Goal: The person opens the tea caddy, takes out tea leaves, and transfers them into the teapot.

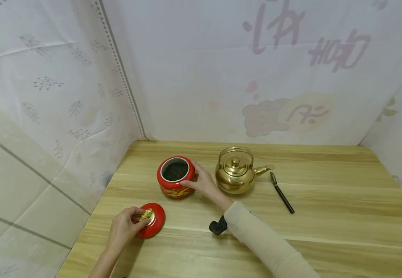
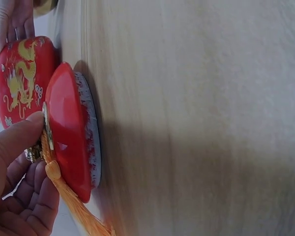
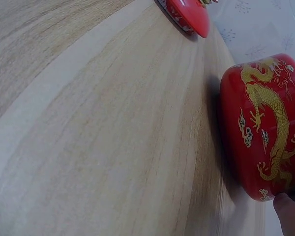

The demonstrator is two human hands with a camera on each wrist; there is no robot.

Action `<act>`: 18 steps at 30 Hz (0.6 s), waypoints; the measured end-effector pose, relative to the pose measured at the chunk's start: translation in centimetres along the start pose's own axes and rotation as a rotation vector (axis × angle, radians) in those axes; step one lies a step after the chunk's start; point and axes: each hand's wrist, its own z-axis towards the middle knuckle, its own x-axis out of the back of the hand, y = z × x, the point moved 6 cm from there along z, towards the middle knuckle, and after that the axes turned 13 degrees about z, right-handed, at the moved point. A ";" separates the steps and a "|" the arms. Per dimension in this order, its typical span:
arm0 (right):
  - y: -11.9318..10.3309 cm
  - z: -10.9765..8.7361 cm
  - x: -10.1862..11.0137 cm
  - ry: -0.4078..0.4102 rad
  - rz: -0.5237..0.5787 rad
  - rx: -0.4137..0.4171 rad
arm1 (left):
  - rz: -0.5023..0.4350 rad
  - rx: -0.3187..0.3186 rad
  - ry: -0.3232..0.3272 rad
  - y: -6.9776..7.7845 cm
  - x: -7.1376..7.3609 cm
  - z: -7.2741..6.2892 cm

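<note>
My left hand pinches the gold knob of a round red lid at the table's left. In the left wrist view, an orange tassel hangs from the knob, and the lid's patterned lower rim is right at the tabletop. Behind the lid stands a red jar with a gold dragon, uncovered and upright, holding dark loose leaves. My right hand holds the jar's right side, its thumb on the front shoulder and its fingers round the far side, partly hidden.
A shiny brass teapot with a raised handle stands right of the jar, its spout pointing right. Beyond the spout lies a slim dark-handled tool with a pointed tip. Printed cloth walls border the wooden table.
</note>
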 end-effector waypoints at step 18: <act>0.1 -0.1 0.0 -0.013 0.066 -0.032 | -0.003 -0.021 0.108 0.2 0.8 0.1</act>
